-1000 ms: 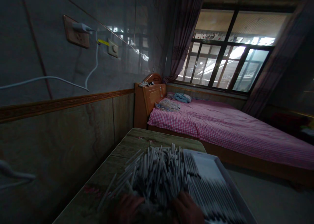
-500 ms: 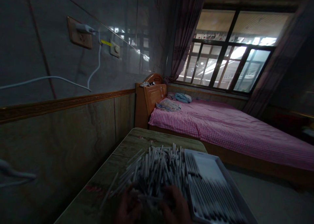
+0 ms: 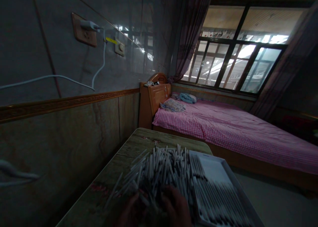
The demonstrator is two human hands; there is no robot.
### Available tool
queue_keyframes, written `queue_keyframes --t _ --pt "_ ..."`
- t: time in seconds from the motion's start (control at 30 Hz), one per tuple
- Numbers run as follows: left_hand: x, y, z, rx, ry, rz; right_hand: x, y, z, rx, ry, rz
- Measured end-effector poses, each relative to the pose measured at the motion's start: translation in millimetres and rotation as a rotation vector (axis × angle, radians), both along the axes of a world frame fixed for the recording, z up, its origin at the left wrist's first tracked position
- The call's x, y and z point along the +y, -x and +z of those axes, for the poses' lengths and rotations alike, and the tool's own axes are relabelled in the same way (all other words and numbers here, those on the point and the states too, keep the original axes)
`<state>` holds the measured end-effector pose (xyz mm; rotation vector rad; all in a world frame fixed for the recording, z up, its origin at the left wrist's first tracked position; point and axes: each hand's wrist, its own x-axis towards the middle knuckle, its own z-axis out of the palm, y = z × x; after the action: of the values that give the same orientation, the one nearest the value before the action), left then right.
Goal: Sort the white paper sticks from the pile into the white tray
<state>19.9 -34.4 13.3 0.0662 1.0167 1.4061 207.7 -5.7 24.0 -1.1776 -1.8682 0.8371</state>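
Note:
A heap of thin white pen-like sticks [image 3: 164, 164] lies on the table, many leaning upright or across one another. My left hand [image 3: 129, 208] is at the near edge of the heap, its fingers closed around a few pale sticks [image 3: 142, 195]. Opposite it, my right hand [image 3: 176, 205] has curled fingers against the near right side of the heap; what they hold is too dark to make out. Right of the heap, a shallow white tray [image 3: 244, 195] holds similar sticks with dark ends, laid side by side in rows.
The marble-patterned table [image 3: 116, 164] stands by a tiled wall with a socket and charger [image 3: 85, 29]; a white cable [image 3: 99, 69] hangs there. Beyond the table is a bed with a pink checked sheet [image 3: 213, 127], under a barred window [image 3: 233, 54].
The view has shifted slightly. My hands stay near the heap's front edge; the stick lying level between them is now tilted near my left fingers.

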Motion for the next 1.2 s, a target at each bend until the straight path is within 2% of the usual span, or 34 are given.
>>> queue_keyframes --t 0.13,0.23,0.43,0.6,0.67,0.73,0.8,0.93,1.07,1.2 --pt "1 1 9.0 -0.061 0.016 0.006 4 -4 -1.9 -0.555 -0.123 -0.066" --pt "4 -4 6.9 -0.043 0.016 0.014 6 5 5.4 -0.823 -0.122 -0.052" --pt "3 -9 -2.2 0.043 -0.021 0.03 10 20 27.1 -0.957 -0.084 0.051" --pt "1 -10 0.1 0.064 -0.02 0.021 12 27 37.3 -1.016 -0.044 0.078" --pt "1 -10 1.9 0.049 -0.013 0.028 12 25 32.9 -0.971 -0.058 0.037" --pt "2 -10 2.5 0.042 -0.028 0.047 10 20 22.0 -0.832 -0.064 -0.04" --pt "2 -9 1.3 0.027 -0.046 0.029 7 12 6.8 -0.585 -0.059 -0.096" --pt "3 -5 -4.0 0.009 -0.066 -0.024 -2 6 -19.4 -0.083 -0.052 -0.113" --pt "5 -1 -11.8 0.006 -0.094 -0.051 -9 16 -23.8 0.165 0.047 -0.176" --pt "8 -2 -21.8 0.04 -0.078 -0.072 -10 27 -22.1 0.282 0.145 -0.204"
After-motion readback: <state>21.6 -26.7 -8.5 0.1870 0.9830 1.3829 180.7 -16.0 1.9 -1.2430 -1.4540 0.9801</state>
